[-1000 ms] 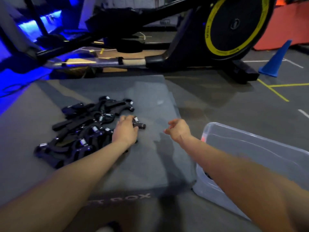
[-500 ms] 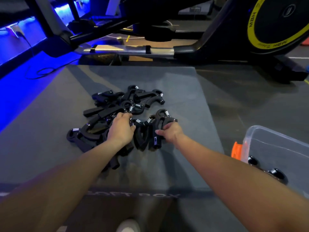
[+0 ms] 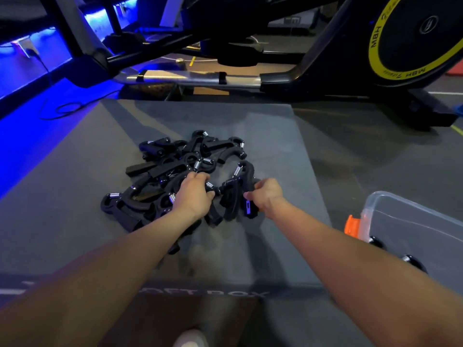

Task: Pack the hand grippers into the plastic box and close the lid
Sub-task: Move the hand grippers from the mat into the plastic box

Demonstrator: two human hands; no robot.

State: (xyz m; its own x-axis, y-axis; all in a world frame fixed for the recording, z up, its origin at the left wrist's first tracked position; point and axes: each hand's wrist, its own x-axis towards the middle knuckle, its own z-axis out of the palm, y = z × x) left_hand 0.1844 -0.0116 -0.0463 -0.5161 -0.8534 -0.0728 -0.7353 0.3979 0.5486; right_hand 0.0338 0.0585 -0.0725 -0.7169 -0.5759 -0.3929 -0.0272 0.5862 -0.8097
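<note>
- Both hands are working the pile of black hand grippers point(image 3: 175, 176) on the grey soft box point(image 3: 263, 136).
- Left hand point(image 3: 194, 196) is curling around one gripper at the pile's 5 o'clock edge.
- Right hand point(image 3: 265, 196) is grasping another gripper point(image 3: 238, 194) — just beside, at 3 o'clock.
- Clear plastic box point(image 3: 413, 221) is sitting lidless at 4 o'clock — grippers inside.

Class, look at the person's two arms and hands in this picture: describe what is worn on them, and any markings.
Both forearms are bare, with no sleeves in view. The left hand and right hand wear no gloves. No watch, bracelet or ring shows on either wrist or hand, and no markings are visible in the dim light.
</note>
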